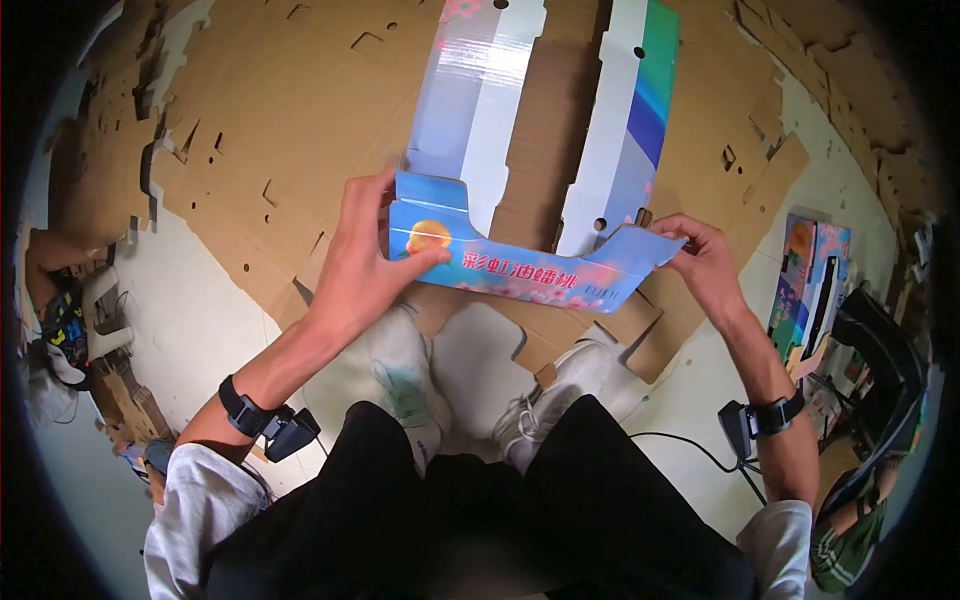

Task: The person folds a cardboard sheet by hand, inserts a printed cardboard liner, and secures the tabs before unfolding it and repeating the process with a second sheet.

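A printed cardboard fruit box (520, 275) lies partly folded in front of me, its blue near panel raised and showing a peach picture, red characters and pink blossoms. White inner flaps (590, 150) run along both long sides, with bare brown board between them. My left hand (365, 255) grips the near panel's left corner, thumb across the printed face and fingers behind it. At the opposite corner, my right hand (705, 255) pinches the pointed blue tab, which sticks outward. The far end of the box runs beyond the top of the view.
Large flat brown cardboard sheets (290, 130) cover the floor under the box. Another printed box (805, 280) stands at the right, near a black chair-like object (880, 350). My shoes are just below the box. A cable (690, 442) trails at right; other people show at both edges.
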Demonstrator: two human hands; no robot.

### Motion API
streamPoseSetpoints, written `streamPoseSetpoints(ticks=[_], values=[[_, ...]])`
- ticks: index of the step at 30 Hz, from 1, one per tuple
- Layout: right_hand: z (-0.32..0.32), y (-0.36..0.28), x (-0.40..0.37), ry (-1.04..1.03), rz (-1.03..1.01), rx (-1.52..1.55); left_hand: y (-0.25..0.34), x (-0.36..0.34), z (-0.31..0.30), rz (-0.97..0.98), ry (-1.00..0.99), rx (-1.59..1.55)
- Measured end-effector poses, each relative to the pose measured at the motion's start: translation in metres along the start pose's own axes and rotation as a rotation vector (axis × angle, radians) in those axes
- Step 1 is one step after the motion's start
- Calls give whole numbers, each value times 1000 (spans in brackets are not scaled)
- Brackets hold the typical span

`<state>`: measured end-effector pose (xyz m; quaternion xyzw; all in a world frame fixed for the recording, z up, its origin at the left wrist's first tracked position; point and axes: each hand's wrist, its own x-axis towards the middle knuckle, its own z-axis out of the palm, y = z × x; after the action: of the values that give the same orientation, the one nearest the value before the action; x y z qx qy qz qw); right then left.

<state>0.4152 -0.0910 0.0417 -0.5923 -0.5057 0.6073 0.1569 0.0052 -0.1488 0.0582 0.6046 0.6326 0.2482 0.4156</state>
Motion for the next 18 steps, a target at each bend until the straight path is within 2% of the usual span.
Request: streamPoseSetpoints(ticks=[2, 5, 8, 11, 18], values=[[9, 0, -1, 11, 25, 68, 1, 1, -4, -29, -43, 12], [6, 4, 11, -76, 2, -75, 4, 2, -7, -19, -74, 44], [30, -18, 20, -2, 130, 89, 2, 2, -5, -14, -75, 8], [14, -9, 27, -158, 209, 334, 1, 2, -5, -53, -93, -41], [25, -2, 23, -125, 187, 354, -5, 4, -4, -38, -102, 32]])
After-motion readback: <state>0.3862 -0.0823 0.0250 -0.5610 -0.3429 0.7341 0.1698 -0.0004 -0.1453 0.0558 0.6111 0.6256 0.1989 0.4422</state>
